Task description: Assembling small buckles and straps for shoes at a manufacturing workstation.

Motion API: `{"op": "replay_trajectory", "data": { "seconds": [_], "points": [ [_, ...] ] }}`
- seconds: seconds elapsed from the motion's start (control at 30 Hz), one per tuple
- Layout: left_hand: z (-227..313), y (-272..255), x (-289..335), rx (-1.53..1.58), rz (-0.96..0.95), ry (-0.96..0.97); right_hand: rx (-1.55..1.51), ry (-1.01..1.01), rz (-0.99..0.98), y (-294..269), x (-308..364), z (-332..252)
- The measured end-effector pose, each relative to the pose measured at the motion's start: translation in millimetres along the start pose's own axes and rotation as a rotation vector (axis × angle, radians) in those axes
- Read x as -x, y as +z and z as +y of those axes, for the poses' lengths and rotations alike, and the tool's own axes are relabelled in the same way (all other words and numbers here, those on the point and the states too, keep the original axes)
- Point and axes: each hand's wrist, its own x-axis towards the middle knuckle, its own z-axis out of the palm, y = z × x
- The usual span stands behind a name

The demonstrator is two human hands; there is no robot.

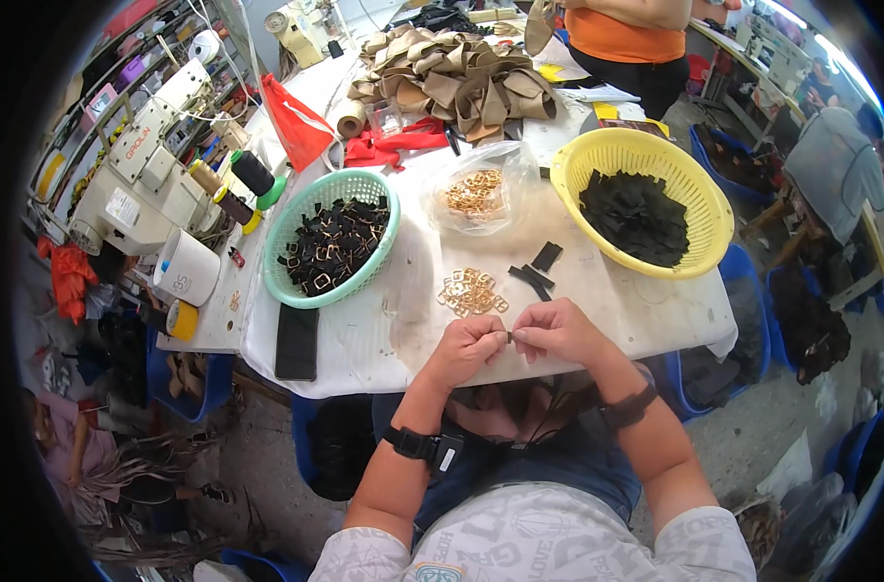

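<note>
Over the front edge of the table, my left hand point(469, 347) and my right hand point(552, 331) meet in a pinch. Between their fingertips shows a small black strip point(509, 338); whether a buckle is on it is hidden. Just beyond lies a loose heap of gold metal buckles point(472, 292). A few black strips point(532, 280) rest to the right of that heap. At the left, a green basket point(390, 229) contains black strips fitted with gold buckles. On the right, a yellow basket point(710, 215) contains a pile of plain black strips point(636, 218).
A clear plastic bag point(515, 175) of gold buckles sits between the baskets. A black phone point(296, 342) lies at the left edge. Thread cones point(252, 173) and a sewing machine point(136, 179) stand left. Brown cut pieces point(442, 78) pile up behind; a person in orange point(626, 37) stands beyond.
</note>
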Motion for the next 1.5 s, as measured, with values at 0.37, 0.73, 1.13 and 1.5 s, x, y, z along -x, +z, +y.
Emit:
{"op": "replay_trajectory", "data": {
  "seconds": [0.37,0.73,1.13,1.5],
  "points": [
    [-7,0,0,-0.046,0.005,0.023,0.039,0.029,-0.03,0,-2,-2],
    [-7,1,-2,0.028,0.005,0.002,0.08,0.001,0.003,-1,-1,7],
    [-3,-2,-1,0.127,0.017,-0.017,0.035,-0.042,-0.02,0,1,7],
    [-1,-2,-1,0.152,0.008,-0.022,0.109,-0.068,0.091,5,1,7]
  ]
}}
